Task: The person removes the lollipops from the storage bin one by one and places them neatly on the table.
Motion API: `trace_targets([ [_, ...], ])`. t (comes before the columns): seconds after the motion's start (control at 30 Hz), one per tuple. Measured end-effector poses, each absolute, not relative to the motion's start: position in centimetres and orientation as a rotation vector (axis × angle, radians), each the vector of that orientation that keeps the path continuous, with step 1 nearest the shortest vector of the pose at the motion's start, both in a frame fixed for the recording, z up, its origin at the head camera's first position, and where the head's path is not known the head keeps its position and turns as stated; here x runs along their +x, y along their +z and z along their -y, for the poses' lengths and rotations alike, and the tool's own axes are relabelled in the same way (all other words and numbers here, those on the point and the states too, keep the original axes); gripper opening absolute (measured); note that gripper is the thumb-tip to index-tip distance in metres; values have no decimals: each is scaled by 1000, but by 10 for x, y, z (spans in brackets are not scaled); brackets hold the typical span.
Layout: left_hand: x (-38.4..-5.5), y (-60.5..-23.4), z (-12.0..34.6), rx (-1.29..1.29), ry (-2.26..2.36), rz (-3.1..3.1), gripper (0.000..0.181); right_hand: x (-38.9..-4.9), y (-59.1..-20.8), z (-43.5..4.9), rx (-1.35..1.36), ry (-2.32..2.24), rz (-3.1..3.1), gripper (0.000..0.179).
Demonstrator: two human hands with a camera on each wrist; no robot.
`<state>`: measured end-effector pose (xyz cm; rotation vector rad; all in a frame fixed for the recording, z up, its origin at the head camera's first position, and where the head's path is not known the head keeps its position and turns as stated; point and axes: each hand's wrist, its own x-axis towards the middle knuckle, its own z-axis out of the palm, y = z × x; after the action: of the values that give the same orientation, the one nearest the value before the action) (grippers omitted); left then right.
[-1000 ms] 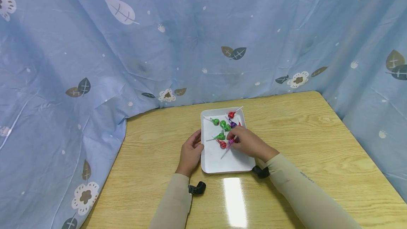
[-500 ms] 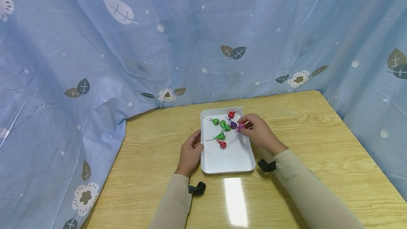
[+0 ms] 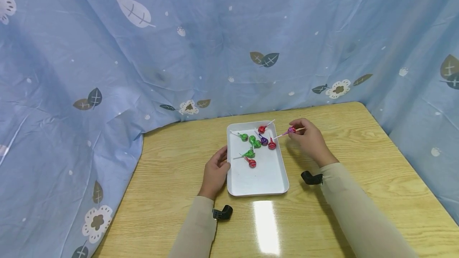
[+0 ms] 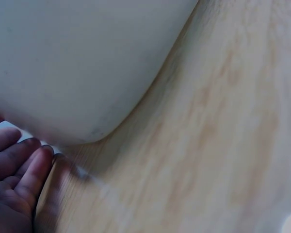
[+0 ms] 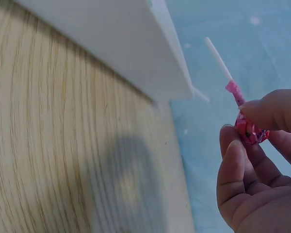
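Observation:
My right hand (image 3: 309, 140), out past the tray's right side, pinches a pink-wrapped lollipop (image 3: 291, 130) by its candy end. In the right wrist view, thumb and fingers close around the wrapped ball (image 5: 250, 130), and its white stick (image 5: 218, 58) points away from the hand. A white tray (image 3: 256, 184) lies on the table, holding several green lollipops (image 3: 244, 137), a purple lollipop (image 3: 264, 141) and red lollipops (image 3: 252, 163). Along the tray's left side rests my left hand (image 3: 215, 173); the left wrist view shows its relaxed fingers (image 4: 36, 170) by the outer wall.
Beneath everything is a wooden table (image 3: 172, 162) with a bright reflection (image 3: 266, 226) in front of the tray. A blue patterned curtain (image 3: 222, 51) hangs behind the table and at both sides. Each wrist wears a black camera (image 3: 311, 178).
My right hand has lifted the pink lollipop from the tray's middle, carrying it right and away past the right rim. The red lollipop near that rim is uncovered. My left hand stays put.

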<state>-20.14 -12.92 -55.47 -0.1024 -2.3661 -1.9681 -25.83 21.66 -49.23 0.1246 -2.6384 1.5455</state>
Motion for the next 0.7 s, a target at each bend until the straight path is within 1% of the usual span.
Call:
trace_targets([
  [0.17, -202, -555, 129, -110, -1975, 2358, 60, -262, -498, -229, 57, 1626, 2577, 31],
  [0.47, -201, -556, 131, -106, -1967, 2367, 60, -272, -515, -243, -77, 1707, 2528, 40],
  [0.7, -202, -556, 131, -131, -1962, 2364, 59, -280, -527, -242, -193, 1724, 2505, 41],
])
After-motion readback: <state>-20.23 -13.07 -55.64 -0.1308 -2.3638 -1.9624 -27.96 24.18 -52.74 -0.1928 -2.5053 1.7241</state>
